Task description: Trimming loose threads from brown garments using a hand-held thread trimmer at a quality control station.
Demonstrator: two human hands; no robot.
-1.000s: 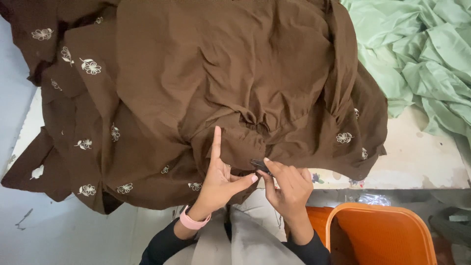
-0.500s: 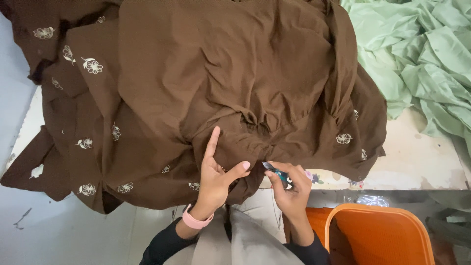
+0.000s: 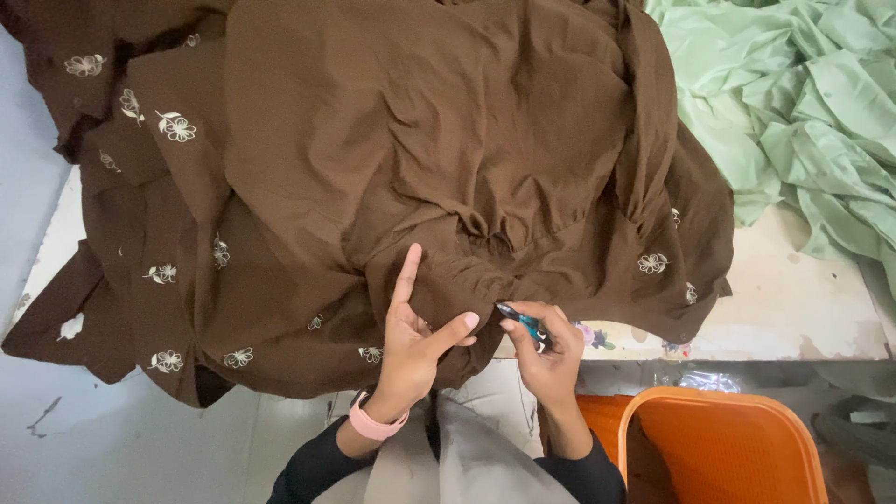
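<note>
A big brown garment [image 3: 392, 159] with small white embroidered flowers lies heaped over a white table [image 3: 793, 299]. My left hand [image 3: 415, 341] pinches the cloth's near edge between thumb and fingers, with the index finger stretched up along the fabric. My right hand [image 3: 551, 350] sits just to the right of it and holds a small teal-handled thread cutter [image 3: 523, 322], whose dark tip points at the cloth edge beside my left thumb. A pink band circles my left wrist.
Pale green fabric [image 3: 803, 103] is piled at the table's far right. An orange plastic bin [image 3: 723, 448] stands below the table edge by my right arm. Grey floor shows at the left. My lap lies under the table's front edge.
The right hand has shifted slightly right and turned, so the cutter now shows. The left thumb has spread out along the cloth edge. The garment has stayed put.
</note>
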